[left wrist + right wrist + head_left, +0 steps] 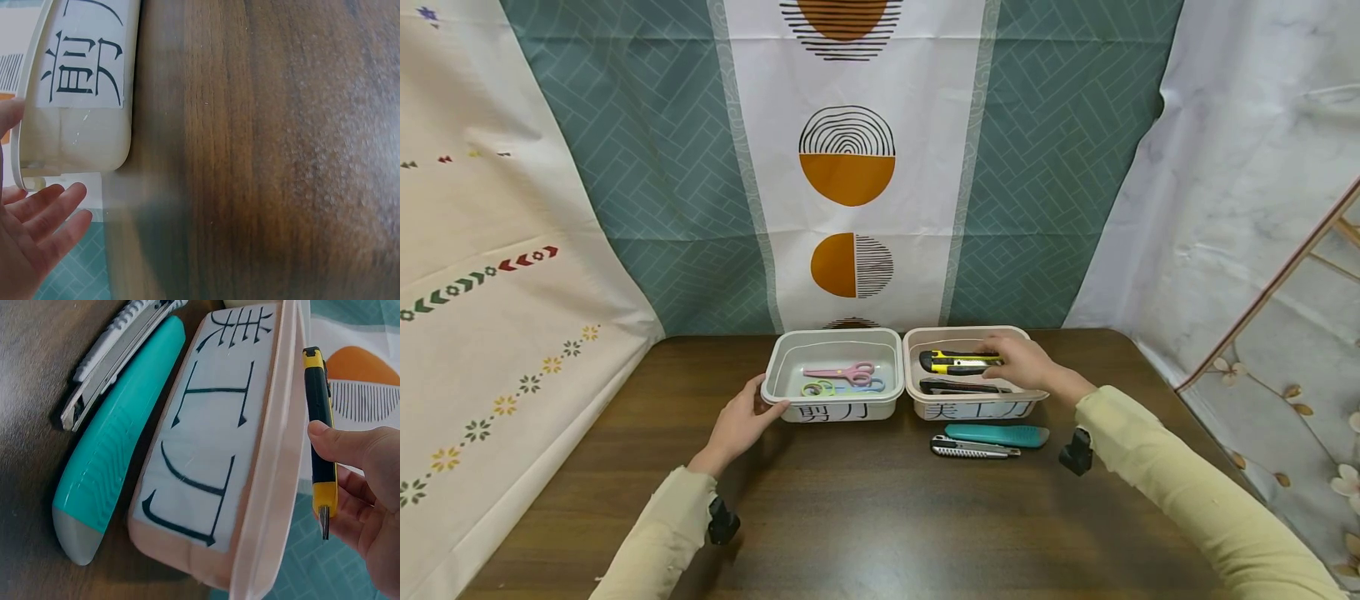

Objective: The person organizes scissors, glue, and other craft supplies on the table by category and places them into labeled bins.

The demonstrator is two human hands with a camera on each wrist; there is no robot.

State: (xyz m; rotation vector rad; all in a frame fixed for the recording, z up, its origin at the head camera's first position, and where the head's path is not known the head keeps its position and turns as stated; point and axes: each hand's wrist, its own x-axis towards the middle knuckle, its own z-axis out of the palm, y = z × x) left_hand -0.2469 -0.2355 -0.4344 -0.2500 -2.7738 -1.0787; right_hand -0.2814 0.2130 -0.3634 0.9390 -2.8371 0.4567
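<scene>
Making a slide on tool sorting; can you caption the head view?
Right hand holds a yellow-black utility knife over the pink bin; left hand steadies the scissors bin.

Both arms wear long pale yellow sleeves, the left sleeve (658, 537) and the right sleeve (1187, 492) reaching the wrists. A small black camera (723, 522) is strapped under the left wrist. Another black camera (1077, 452) sits under the right wrist.

The worktop (865, 517) is dark wood grain with a soft sheen. Both bins — the white bin (833, 408) and the pinkish bin (917, 398) — look like smooth, matt plastic, each with a paper label. The teal cutter (996, 434) is ribbed plastic, faintly glossy; the grey cutter (973, 449) looks metallic. The backdrop (647, 167) is printed cloth — matt, creased.
</scene>
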